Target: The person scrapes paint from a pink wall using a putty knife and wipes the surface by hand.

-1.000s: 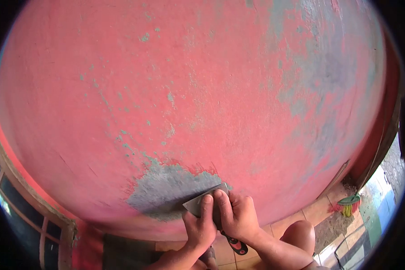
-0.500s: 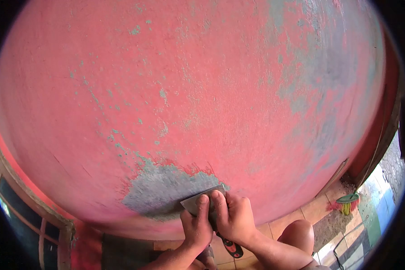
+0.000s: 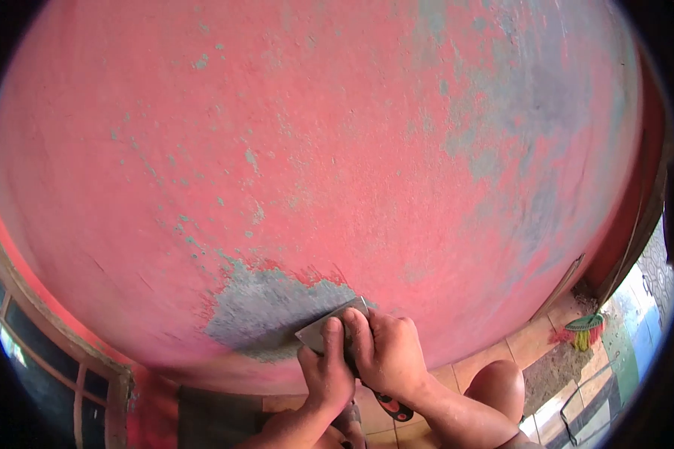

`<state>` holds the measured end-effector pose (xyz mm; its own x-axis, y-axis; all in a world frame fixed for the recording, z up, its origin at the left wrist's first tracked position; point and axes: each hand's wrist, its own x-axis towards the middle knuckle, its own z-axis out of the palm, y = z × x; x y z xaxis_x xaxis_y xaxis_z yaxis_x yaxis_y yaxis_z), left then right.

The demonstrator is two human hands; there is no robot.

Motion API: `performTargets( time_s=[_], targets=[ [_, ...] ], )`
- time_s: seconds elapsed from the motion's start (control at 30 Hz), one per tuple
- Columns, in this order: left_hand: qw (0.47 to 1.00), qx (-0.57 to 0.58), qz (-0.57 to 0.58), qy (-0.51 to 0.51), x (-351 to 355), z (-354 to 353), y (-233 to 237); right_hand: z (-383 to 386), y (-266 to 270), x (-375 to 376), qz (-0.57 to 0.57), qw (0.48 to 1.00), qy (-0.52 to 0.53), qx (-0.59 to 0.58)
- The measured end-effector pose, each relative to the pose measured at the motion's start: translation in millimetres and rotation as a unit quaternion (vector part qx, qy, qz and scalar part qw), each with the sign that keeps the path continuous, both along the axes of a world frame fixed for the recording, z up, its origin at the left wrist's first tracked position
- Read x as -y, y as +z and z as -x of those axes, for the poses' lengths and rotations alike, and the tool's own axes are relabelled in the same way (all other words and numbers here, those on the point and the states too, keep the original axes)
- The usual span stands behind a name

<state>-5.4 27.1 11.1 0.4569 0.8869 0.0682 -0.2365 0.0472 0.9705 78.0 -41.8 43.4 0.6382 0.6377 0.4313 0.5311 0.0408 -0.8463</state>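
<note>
My left hand [image 3: 326,372] and my right hand [image 3: 388,350] both grip a wide metal scraper [image 3: 316,332], thumbs pressed side by side on its blade. Its black and red handle [image 3: 394,406] sticks out below my right hand. The blade's edge lies against the red painted wall [image 3: 292,172], at the right side of a bare grey patch [image 3: 258,310]. Ragged red paint borders the top of that patch, and small greenish chips dot the wall above it.
At the lower left is a window frame [image 3: 79,374] with dark panes. A green, red and yellow broom [image 3: 583,329] lies on the tiled floor [image 3: 532,340] at the right, near grey debris [image 3: 558,370]. My bent knee [image 3: 498,389] is right of my hands.
Both hands and the scraper have shifted slightly up and left in view. The view itself has also shifted a little, with the wall marks further left.
</note>
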Motion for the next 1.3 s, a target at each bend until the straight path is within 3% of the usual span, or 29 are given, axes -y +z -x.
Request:
performTargets(
  time_s=[0.17,0.27,0.3,0.4,0.5,0.77,0.87,0.93,1.17,1.3],
  targets=[
    [0.998,-0.039,-0.045,-0.012,0.0,1.6,4.1,2.7,2.6,-1.6,-0.021,1.0,-0.008,0.014],
    [1.0,0.006,-0.007,-0.025,-7.7,1.3,8.0,1.0,12.6,-3.5,-0.032,0.999,-0.006,0.012],
    [0.999,-0.005,-0.044,-0.012,-9.0,1.2,5.0,2.9,13.5,-4.0,-0.033,0.999,-0.004,0.007],
    [0.999,0.028,-0.032,-0.005,-4.8,0.2,-0.6,3.2,7.4,-2.7,-0.005,0.999,0.004,-0.032],
    [1.0,0.023,0.016,-0.01,2.6,0.9,3.9,4.6,4.4,-0.1,-0.017,1.0,-0.01,0.005],
    [0.999,-0.004,-0.023,-0.034,-1.5,9.1,10.2,9.2,4.4,-2.3,-0.01,0.995,0.009,-0.099],
    [0.999,-0.02,-0.033,-0.029,4.6,8.1,17.8,7.6,-0.3,-0.5,-0.018,0.999,-0.004,-0.047],
    [0.999,0.021,-0.033,-0.025,-0.3,3.4,16.2,7.9,8.0,-4.4,-0.025,0.999,-0.002,-0.047],
    [1.0,-0.011,-0.016,0.015,8.8,4.1,18.1,5.7,-0.4,0.8,0.017,0.998,0.001,-0.058],
    [0.998,0.058,0.006,0.0,-0.1,0.6,8.4,8.6,10.1,-2.1,-0.019,0.999,0.001,-0.039]
  ],
)
